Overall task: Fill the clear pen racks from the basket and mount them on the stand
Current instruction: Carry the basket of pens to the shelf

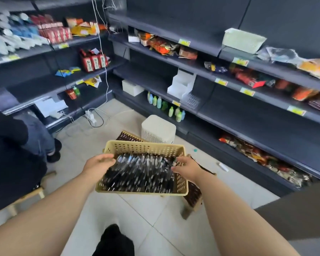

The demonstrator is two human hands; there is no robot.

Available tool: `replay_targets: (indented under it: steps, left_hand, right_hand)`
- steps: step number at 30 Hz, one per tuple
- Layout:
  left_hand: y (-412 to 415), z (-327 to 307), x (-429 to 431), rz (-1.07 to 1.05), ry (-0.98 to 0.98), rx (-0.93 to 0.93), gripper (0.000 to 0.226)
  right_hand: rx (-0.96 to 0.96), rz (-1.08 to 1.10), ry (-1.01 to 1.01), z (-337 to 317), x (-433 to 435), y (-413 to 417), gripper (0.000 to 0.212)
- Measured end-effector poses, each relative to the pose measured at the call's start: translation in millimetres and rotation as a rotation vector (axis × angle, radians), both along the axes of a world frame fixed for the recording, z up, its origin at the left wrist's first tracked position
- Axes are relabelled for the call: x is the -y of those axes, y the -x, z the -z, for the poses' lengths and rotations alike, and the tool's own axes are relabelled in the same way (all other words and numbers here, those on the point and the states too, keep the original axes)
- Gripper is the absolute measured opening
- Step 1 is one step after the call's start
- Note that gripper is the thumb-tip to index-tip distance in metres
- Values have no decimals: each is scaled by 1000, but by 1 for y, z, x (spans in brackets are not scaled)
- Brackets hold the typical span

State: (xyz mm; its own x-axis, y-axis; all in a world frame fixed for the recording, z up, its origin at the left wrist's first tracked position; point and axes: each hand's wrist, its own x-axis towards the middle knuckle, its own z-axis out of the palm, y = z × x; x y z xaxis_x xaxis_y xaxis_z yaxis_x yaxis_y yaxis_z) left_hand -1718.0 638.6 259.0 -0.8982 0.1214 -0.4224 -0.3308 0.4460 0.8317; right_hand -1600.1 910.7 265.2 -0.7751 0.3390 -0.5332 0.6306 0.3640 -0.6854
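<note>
Reaching down with both arms, the person bent over the yellow basket [146, 147], which sat raised on a low wooden stool [191, 197], I'd guess so the load came up within easy reach. It was heaped with black pens [140, 172], all lying roughly lengthwise. The left hand [99, 163] hovered at the basket's left wall with its fingers spread loosely over the pile, holding nothing that I could see; it looked set to rake a bunch together. The right hand [186, 169] was at the right wall, fingers curled down among the pens, but it was blurred and I could not tell whether it had any pinched.

The clear rack [190, 100] lay flat on the dark shelf [155, 83] well beyond the basket, just beside the white stepped stand [182, 83], and appeared to have no pens in it. So the filling seemed barely begun, and every handful would need carrying across.

A pale ribbed bin [158, 129] stood on the floor between basket and shelf, right in that path. A small white tube [223, 166] and a blue cap [195, 150] lay loose on the tiles nearby. Another person [11, 154] in dark clothes stood close on the left, and a power strip [90, 115] with trailing cables sat by the corner
</note>
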Motion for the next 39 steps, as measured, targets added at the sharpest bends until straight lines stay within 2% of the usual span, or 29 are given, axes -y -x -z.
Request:
replay_targets:
  steps: [8,11,16,22,29,35,39]
  left_hand:
    - [192,31,-32,114,-14,57,23]
    - [270,25,-52,169,-22,50,15]
    - [381,-1,-102,333,16,9,16]
    - [452,2,-183,326,1,56,24]
    - [538,18,-305,366,80,107,33]
    - [582,37,-398,135,77,155,35]
    - [598,50,-441,154,68,223,37]
  right_hand:
    - [74,52,29,25,-33,170,58]
    - [81,89,32,20,-45,237,57]
    - [37,237,84,13,-70,308,55]
    - [10,394,136,29,-120,366,51]
    - [47,410,248,45,-253,445,49]
    - [64,317,340,44,-355,488,50]
    - [61,380,365,57,-398,503,49]
